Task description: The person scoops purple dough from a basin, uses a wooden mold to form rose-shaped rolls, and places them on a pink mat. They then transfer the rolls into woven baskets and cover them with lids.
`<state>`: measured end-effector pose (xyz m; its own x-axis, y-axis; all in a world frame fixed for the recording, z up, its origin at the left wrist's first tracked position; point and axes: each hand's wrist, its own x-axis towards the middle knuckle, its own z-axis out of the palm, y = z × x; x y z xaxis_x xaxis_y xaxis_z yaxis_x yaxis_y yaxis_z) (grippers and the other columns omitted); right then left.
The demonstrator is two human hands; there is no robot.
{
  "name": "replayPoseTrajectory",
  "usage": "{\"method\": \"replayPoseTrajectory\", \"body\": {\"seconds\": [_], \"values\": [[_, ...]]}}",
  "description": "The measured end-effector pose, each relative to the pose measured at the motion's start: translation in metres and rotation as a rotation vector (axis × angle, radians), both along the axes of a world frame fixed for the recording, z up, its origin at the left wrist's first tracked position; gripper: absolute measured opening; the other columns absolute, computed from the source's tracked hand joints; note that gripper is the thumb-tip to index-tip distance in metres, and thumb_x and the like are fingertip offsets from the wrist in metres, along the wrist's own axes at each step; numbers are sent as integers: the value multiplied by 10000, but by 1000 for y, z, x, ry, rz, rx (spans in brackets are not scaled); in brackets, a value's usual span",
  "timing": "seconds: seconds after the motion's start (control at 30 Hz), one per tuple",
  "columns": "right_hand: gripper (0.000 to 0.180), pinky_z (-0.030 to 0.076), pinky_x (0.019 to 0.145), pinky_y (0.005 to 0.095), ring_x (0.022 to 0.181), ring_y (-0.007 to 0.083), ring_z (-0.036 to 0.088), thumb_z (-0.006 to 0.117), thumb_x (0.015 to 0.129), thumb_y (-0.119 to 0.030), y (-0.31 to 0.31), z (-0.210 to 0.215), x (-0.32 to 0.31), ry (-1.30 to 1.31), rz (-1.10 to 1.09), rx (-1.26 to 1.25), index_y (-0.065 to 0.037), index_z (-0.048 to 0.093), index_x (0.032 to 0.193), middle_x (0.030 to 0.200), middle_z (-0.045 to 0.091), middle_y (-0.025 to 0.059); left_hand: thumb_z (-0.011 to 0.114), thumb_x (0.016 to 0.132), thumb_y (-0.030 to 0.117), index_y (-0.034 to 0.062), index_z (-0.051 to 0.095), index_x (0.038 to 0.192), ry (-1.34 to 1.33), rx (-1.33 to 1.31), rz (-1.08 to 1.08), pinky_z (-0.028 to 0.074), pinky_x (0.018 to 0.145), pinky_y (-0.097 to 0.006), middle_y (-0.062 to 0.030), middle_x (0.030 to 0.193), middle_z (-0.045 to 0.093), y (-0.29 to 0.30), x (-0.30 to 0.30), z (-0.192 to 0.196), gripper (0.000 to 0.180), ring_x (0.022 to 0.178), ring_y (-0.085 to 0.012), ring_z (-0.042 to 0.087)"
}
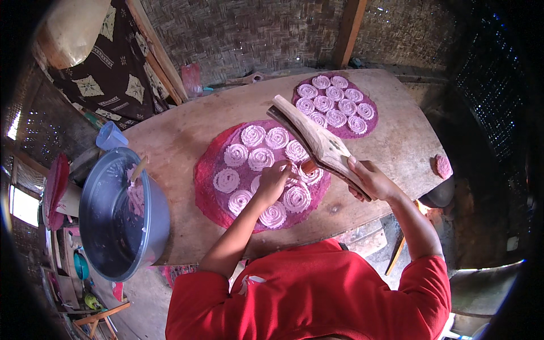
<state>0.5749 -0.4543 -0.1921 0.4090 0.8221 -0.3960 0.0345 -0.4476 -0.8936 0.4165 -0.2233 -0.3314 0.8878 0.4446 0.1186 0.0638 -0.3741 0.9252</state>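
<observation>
In my right hand (371,180) is the near end of a wooden hand press (322,146), two long boards lying one against the other. It slants up to the left above the table. A brown cylinder (309,166) shows under its boards. My left hand (275,180) is beside this cylinder, fingers bent together over the pink spiral dough rosettes (261,159); what they pinch, if anything, is hidden. Several rosettes lie on a round magenta mat (207,195). Part of the mat and some rosettes are covered by my hand and the press.
A second round magenta mat (368,126) with rosettes lies at the far right of the wooden table (178,147). On the left is a deep grey basin (119,226) with pink dough (136,195), beside a blue cup (111,136). A pink lump (443,166) sits at the right edge.
</observation>
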Motion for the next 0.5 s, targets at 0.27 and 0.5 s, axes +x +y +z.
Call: {"method": "replayPoseTrajectory", "body": {"seconds": [0.27, 0.5], "values": [[595, 405, 402, 269, 443, 113, 513, 350, 981, -590, -9, -7, 6, 6, -76, 54, -43, 546, 854, 576, 527, 31, 431, 993, 395, 79, 719, 841, 84, 581, 115, 360, 917, -444, -67, 1376, 507, -21, -45, -19, 454, 1051, -310, 482], [568, 393, 395, 258, 438, 103, 503, 351, 988, -570, -3, -13, 7, 5, -58, 71, -51, 542, 859, 573, 524, 26, 526, 929, 357, 141, 714, 1060, 197, 882, 134, 326, 937, -437, -10, 1444, 446, -44, -55, 13, 315, 1108, -282, 420]]}}
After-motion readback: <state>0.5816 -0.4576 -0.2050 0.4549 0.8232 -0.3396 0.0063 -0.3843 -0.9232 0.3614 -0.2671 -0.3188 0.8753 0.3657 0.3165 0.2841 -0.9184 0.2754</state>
